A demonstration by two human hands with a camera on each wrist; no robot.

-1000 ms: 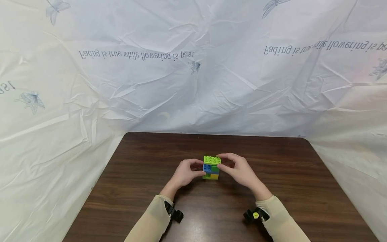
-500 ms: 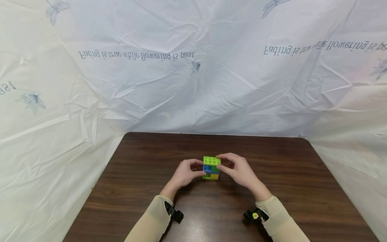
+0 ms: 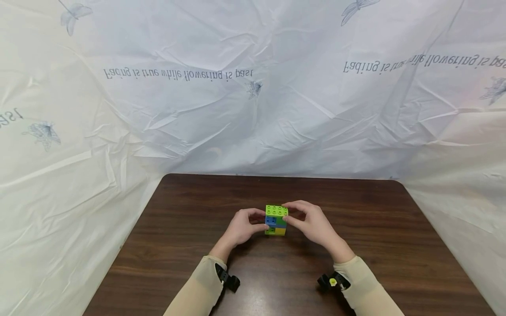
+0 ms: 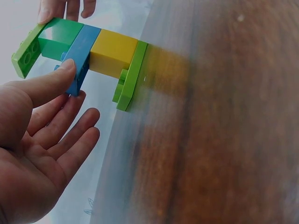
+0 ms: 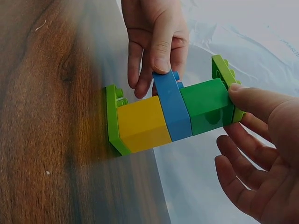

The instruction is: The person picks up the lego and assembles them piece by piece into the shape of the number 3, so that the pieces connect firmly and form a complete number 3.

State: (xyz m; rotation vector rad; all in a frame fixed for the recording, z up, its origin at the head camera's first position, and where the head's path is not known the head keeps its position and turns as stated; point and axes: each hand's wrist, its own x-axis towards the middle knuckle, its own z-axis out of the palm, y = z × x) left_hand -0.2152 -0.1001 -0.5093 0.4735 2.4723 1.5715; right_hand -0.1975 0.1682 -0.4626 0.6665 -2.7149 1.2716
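A small tower of toy building bricks stands upright on the dark wooden table (image 3: 189, 245). From the bottom it has a light green plate (image 5: 112, 121), a yellow brick (image 5: 142, 125), a blue plate (image 5: 173, 105), a green brick (image 5: 208, 105) and another light green plate (image 5: 222, 72) on top. My left hand (image 3: 240, 226) pinches the jutting end of the blue plate between thumb and fingers. On the other side, my right hand (image 3: 316, 224) pinches the top plate, thumb at its edge over the green brick. The blue plate and both light green plates overhang the bricks.
White plastic sheeting (image 3: 253, 123) with printed text hangs behind the table and along both sides. Each wrist wears a black strap with a small camera (image 3: 233, 283). The table's rounded far corners show beyond the tower.
The top plate and my right fingertips have shifted very slightly down and left. My left hand keeps its grip in place. The head view has tilted a touch.
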